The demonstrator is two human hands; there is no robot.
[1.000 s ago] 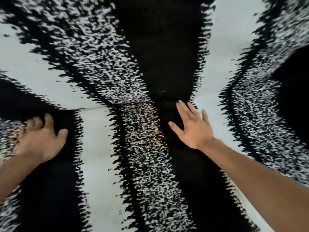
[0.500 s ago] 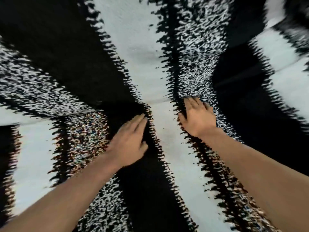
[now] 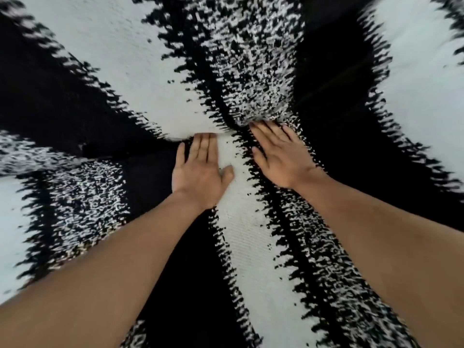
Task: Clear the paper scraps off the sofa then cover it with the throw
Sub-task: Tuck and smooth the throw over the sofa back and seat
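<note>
the throw (image 3: 246,247) fills the whole view, the sofa hidden under it, and no scraps show. covering step, likely tucking at the crease. left hand (image 3: 200,172) and right hand (image 3: 281,156) lie flat, fingers straight, gripping nothing. next, press the throw deeper in.

The sofa is hidden throughout; the throw (image 3: 140,71) lies directly on it and fills the view from edge to edge. The throw is a woven textile with broad white bands, solid black bands and speckled black-and-white bands, all with jagged borders. A horizontal crease crosses it near mid-frame, where the bands bend. Flat on the throw just below that crease rest the left hand (image 3: 200,172) and the right hand (image 3: 281,156), fingers straight, near each other but not touching.
</note>
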